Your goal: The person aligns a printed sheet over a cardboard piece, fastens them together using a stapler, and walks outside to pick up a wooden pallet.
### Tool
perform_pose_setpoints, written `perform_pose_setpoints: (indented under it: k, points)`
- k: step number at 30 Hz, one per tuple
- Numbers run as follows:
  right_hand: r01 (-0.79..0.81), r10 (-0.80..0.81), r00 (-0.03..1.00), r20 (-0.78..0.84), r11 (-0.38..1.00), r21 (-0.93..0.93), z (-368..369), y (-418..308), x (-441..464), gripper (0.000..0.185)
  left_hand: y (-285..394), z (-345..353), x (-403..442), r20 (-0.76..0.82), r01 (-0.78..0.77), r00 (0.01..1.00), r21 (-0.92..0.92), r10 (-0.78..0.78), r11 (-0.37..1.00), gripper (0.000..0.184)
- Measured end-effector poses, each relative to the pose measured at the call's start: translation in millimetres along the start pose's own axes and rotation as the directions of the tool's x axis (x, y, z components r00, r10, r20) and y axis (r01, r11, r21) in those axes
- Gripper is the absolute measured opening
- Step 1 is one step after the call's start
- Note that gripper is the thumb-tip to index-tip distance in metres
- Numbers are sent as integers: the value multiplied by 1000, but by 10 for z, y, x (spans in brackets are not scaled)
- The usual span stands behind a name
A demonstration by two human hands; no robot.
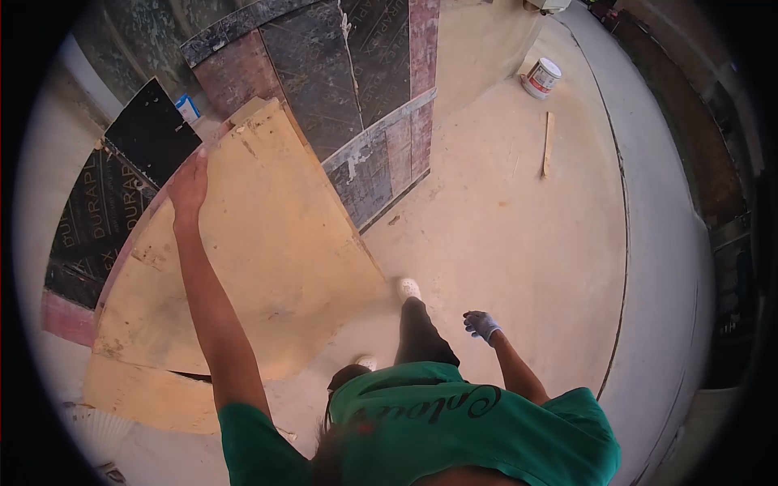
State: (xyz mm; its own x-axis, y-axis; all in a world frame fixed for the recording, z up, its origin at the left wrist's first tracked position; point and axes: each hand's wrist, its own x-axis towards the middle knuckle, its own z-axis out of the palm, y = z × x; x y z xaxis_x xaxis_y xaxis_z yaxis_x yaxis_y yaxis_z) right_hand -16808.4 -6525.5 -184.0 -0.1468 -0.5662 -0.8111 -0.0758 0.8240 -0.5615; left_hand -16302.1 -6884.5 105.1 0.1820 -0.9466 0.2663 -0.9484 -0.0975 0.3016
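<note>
My left hand (pixel 190 185) holds the upper edge of a large tan plywood board (pixel 259 243), arm stretched out. The board stands tilted, its face toward me, with worn, stained patches; the fingertips behind its edge are partly hidden. My right hand (pixel 482 325), in a grey glove with dark fingers, hangs low over the floor at my right side. Its fingers are loosely bent and a little apart, and I see nothing in them. Below the board's lower edge is another tan sheet (pixel 150 398).
Black printed panels with reddish strips (pixel 316 73) lean against the wall ahead. More black panels (pixel 93 219) stand behind the board at left. A paint bucket (pixel 542 78) and a thin wooden strip (pixel 548 146) are on the concrete floor (pixel 519 235). A blue-and-white packet (pixel 187 108) shows behind the board.
</note>
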Motion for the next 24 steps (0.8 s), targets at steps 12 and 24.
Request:
perform_pose_setpoints:
  k: [12,24]
  points:
    - [466,-448,882,144,875,-134,-770,-2944,1371,26,458,-17,-437,-249,85,968,274,-14,958,39]
    - [792,-767,610,198,597,-129,-674,-4401,1051,25,942,-269,-1287,-311,57,950,244,22,968,46]
